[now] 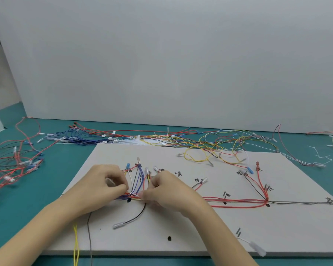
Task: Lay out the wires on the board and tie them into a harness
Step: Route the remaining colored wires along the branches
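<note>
Teal table (46, 189) | grey board (181, 237) | both hands' fingers (121, 186) pinch multicoloured wire bundle (135, 196)

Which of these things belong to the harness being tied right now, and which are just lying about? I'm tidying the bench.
In use:
board
wire bundle pinched by left hand and right hand
red trunk wires

Lying about:
blue wires
yellow wires
red and black wires
cable ties
</note>
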Tool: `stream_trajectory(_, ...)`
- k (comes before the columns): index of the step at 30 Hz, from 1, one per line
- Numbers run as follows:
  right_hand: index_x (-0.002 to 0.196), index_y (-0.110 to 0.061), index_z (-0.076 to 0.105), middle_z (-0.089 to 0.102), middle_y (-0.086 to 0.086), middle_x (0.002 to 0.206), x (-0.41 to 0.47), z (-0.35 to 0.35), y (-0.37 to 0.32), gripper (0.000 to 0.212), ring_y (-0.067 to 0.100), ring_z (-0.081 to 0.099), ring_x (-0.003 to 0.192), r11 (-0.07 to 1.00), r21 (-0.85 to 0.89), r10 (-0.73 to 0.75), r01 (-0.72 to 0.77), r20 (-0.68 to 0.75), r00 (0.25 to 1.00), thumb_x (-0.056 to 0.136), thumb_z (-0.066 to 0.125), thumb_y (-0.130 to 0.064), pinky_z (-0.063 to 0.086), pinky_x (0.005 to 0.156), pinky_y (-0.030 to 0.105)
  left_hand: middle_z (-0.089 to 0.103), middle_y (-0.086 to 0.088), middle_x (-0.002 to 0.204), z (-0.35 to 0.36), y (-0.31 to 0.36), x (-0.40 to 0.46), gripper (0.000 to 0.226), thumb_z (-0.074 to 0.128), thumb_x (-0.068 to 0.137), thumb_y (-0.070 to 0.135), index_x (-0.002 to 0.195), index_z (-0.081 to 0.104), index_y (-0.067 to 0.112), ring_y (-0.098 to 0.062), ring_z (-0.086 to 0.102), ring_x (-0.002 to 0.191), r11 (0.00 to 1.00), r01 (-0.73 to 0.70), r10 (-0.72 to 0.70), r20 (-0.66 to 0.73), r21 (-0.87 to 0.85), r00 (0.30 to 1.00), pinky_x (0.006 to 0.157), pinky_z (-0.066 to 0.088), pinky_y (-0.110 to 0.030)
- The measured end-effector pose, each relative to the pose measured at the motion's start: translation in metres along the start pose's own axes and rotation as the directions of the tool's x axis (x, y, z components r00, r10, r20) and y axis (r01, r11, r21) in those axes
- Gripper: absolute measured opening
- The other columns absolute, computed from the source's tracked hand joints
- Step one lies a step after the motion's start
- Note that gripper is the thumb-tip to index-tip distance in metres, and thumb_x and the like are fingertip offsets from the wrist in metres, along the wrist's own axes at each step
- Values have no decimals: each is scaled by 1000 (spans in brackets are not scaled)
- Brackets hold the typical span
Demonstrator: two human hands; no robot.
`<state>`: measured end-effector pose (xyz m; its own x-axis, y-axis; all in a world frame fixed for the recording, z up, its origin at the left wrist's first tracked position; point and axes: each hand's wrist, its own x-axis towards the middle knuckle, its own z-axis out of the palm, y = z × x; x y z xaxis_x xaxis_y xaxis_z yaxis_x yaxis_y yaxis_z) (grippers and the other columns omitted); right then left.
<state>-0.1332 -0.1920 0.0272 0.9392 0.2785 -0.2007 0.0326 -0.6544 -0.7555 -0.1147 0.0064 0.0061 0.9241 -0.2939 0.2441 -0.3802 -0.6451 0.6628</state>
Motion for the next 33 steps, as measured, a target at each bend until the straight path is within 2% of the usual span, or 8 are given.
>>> stream_trajectory(2,58,-16,48,43,-1,54,-1,-6,2,37,15,38,52,1000,20,4,-4,-5,1000,85,68,-29,30,54,26,68,7,71,2,0,-2,28,72,76,1,59,70,23,-9,62,66,1000,-5,5,-11,-31,1000,62,49,-21)
stream_trajectory(5,53,-18,43,37,-8,43,-3,-14,4,43,8,32,39,999,49,11,-11,-3,1000,86,68,-29,27,46,22,67,6,73,2,-3,-1,25,74,78,4,61,70,22,-8,61,66,998,0,0,-1,-63,1000,61,46,-16)
stream_trajectory(15,55,-18,57,51,-7,48,-11,-37,14,34,9,43,45,995,-92,50,-44,71,996,85,69,-29,36,55,24,65,6,70,2,-8,0,25,81,76,12,59,70,28,-5,58,59,996,-26,29,37,-89,999,57,41,-12)
stream_trajectory(23,63,-19,66,49,-7,48,-22,-55,41,27,9,36,43,993,-13,114,-114,175,978,86,70,-34,24,39,17,64,7,72,-1,-8,0,19,80,77,21,62,76,32,-3,52,58,994,-25,34,84,-102,996,56,35,-12)
stream_trajectory(27,67,-16,66,53,-6,50,-23,-62,46,25,8,35,41,994,18,107,-112,177,978,85,71,-33,24,37,16,63,3,74,-1,-4,-1,14,77,68,42,60,76,30,-3,50,56,989,7,3,70,-150,998,55,36,-14)
stream_trajectory(29,59,-17,64,59,-2,57,-25,-69,47,30,11,37,45,992,26,119,-126,181,976,84,72,-32,26,39,17,63,4,75,0,-4,-1,18,77,63,48,62,77,30,-8,55,60,989,11,1,80,-147,997,57,41,-19)
stream_trajectory(31,51,-19,65,65,2,67,-28,-75,51,37,11,41,47,990,2,141,-143,172,975,85,70,-31,29,41,17,63,5,76,-1,-4,-1,18,77,61,50,63,77,31,-14,59,65,992,12,-2,82,-126,997,62,49,-30)
stream_trajectory(33,55,-19,67,66,-1,65,-33,-79,56,34,10,42,46,988,-30,154,-151,178,972,87,69,-28,28,40,16,63,6,77,-1,-4,-2,20,76,61,52,64,77,32,-15,60,69,994,10,-2,77,-107,997,69,52,-37)
